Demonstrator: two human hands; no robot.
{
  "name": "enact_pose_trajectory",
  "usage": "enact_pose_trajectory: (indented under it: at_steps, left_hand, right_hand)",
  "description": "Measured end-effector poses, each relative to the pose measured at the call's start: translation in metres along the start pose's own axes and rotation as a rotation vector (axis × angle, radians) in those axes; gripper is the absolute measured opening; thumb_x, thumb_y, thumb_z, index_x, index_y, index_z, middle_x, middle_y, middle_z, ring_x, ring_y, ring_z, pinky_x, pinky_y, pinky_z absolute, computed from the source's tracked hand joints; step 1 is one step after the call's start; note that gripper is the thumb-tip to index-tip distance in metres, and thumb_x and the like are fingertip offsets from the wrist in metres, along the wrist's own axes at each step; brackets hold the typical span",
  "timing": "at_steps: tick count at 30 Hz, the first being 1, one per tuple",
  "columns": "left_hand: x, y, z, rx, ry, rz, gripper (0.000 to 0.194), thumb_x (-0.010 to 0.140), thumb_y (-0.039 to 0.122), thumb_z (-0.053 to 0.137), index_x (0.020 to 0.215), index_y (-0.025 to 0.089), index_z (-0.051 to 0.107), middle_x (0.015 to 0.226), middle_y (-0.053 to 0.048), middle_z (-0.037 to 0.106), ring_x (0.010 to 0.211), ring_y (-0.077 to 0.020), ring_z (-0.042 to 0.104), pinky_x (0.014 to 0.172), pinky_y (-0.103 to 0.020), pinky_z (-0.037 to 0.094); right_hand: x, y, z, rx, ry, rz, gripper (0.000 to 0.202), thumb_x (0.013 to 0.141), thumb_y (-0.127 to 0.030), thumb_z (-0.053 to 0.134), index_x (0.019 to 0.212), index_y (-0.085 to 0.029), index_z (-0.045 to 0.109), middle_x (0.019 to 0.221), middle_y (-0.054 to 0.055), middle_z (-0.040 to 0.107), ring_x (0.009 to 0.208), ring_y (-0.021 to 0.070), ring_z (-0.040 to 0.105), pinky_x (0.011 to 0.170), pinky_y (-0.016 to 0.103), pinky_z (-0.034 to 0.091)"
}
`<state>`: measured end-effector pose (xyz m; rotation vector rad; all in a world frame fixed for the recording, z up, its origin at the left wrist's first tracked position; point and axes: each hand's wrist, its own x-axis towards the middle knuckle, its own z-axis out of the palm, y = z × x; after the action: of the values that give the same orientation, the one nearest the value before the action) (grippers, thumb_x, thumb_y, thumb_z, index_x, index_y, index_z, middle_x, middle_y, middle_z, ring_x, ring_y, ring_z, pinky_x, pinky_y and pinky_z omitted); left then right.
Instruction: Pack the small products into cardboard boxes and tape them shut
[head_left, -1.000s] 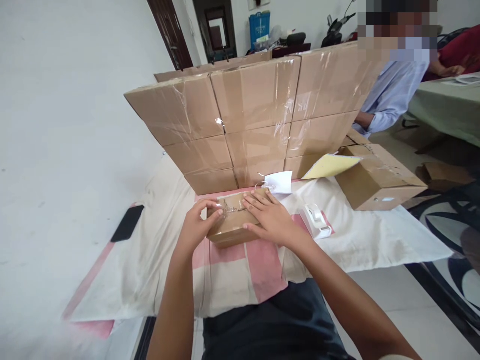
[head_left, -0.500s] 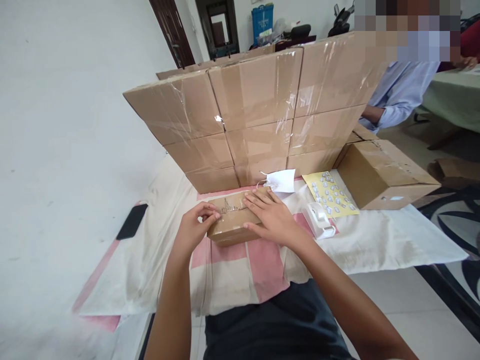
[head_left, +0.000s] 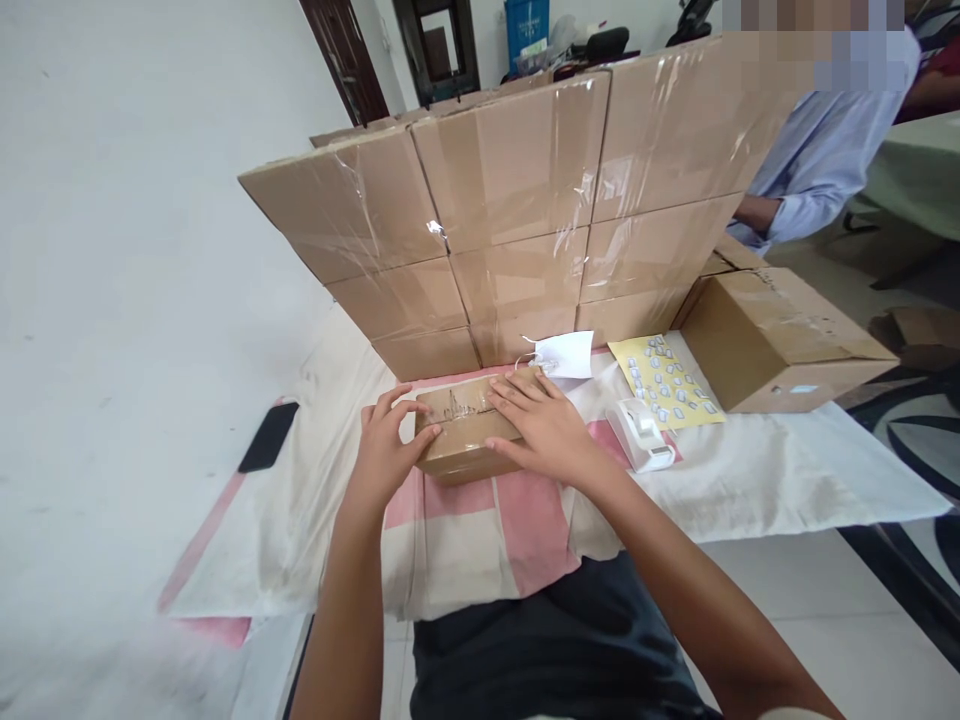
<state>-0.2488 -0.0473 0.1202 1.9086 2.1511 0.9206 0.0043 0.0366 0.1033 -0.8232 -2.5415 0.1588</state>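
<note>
A small brown cardboard box with clear tape over its top lies on the cloth in front of me. At its left end, my left hand has its fingers apart, with the thumb and a fingertip touching the box. My right hand lies spread over the right part of the top. Just behind the box is a white paper tag with string. To the right of my right hand are a white tape dispenser and a yellow sheet of stickers.
A tall wall of taped cartons stands behind the box. An open carton sits at the right of the cloth. A black phone lies at the left edge. Behind the cartons, a person in a light blue shirt is partly visible.
My left hand's fingers have spread wider at the box's left end. My right hand still lies on the top. The view has shifted slightly.
</note>
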Motion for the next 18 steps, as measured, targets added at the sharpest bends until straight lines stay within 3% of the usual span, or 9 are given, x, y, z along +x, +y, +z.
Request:
enact_pose_trajectory:
  at_steps: [4, 6, 8, 10, 12, 15, 18]
  left_hand:
    - [0.008, -0.003, -0.002, 0.010, -0.077, -0.065, 0.024, 0.086, 0.042, 0.068, 0.104, 0.026, 0.068, 0.158, -0.005, 0.046, 0.140, -0.0369, 0.040, 0.113, -0.055, 0.037]
    - [0.011, -0.003, -0.004, -0.034, -0.088, -0.111, 0.047, 0.083, 0.044, 0.071, 0.126, 0.028, 0.062, 0.161, -0.007, 0.043, 0.139, -0.0371, 0.044, 0.113, -0.056, 0.038]
    - [0.015, -0.003, -0.006, -0.091, -0.098, -0.155, 0.080, 0.079, 0.047, 0.075, 0.151, 0.030, 0.043, 0.163, -0.010, 0.040, 0.136, -0.0364, 0.048, 0.112, -0.056, 0.040]
    - [0.018, -0.003, -0.006, -0.173, -0.134, -0.203, 0.097, 0.076, 0.049, 0.078, 0.159, 0.030, 0.031, 0.160, -0.011, 0.045, 0.135, -0.0352, 0.051, 0.111, -0.054, 0.041]
    - [0.022, -0.005, -0.002, -0.300, -0.178, -0.248, 0.089, 0.076, 0.052, 0.077, 0.154, 0.027, 0.041, 0.152, -0.012, 0.055, 0.132, -0.0338, 0.055, 0.108, -0.050, 0.045]
    - [0.028, -0.008, 0.009, -0.457, -0.185, -0.282, 0.068, 0.075, 0.058, 0.074, 0.130, 0.021, 0.062, 0.133, -0.012, 0.067, 0.114, -0.0314, 0.065, 0.093, -0.043, 0.054]
    - [0.035, -0.012, 0.019, -0.478, -0.162, -0.283, 0.058, 0.073, 0.063, 0.074, 0.110, 0.019, 0.067, 0.117, -0.010, 0.071, 0.101, -0.0281, 0.067, 0.084, -0.039, 0.056]
  right_hand:
    - [0.000, -0.001, 0.001, -0.016, -0.003, 0.011, 0.068, 0.102, -0.060, 0.047, 0.150, -0.012, 0.054, 0.157, 0.011, 0.052, 0.150, 0.0323, 0.040, 0.128, 0.056, 0.021]
    - [0.000, -0.001, 0.001, -0.015, -0.005, 0.020, 0.068, 0.102, -0.060, 0.047, 0.150, -0.013, 0.054, 0.157, 0.011, 0.052, 0.150, 0.0323, 0.040, 0.128, 0.057, 0.021]
    - [0.000, -0.002, 0.001, -0.010, -0.004, 0.023, 0.067, 0.102, -0.060, 0.048, 0.150, -0.014, 0.054, 0.158, 0.011, 0.051, 0.150, 0.0325, 0.040, 0.128, 0.057, 0.021]
    - [0.000, -0.002, 0.001, -0.007, -0.005, 0.024, 0.066, 0.102, -0.059, 0.048, 0.151, -0.015, 0.054, 0.158, 0.011, 0.050, 0.150, 0.0329, 0.040, 0.128, 0.057, 0.019]
    - [-0.001, -0.002, 0.000, -0.003, -0.005, 0.027, 0.067, 0.102, -0.059, 0.048, 0.150, -0.014, 0.054, 0.158, 0.012, 0.050, 0.150, 0.0333, 0.040, 0.128, 0.058, 0.019]
    - [0.000, -0.001, -0.001, 0.011, -0.007, 0.032, 0.066, 0.101, -0.059, 0.050, 0.149, -0.013, 0.056, 0.157, 0.013, 0.051, 0.149, 0.0341, 0.041, 0.127, 0.058, 0.020]
    - [0.003, -0.003, 0.001, 0.033, -0.002, 0.039, 0.064, 0.100, -0.057, 0.054, 0.147, -0.014, 0.058, 0.156, 0.014, 0.053, 0.148, 0.0350, 0.042, 0.127, 0.059, 0.020]
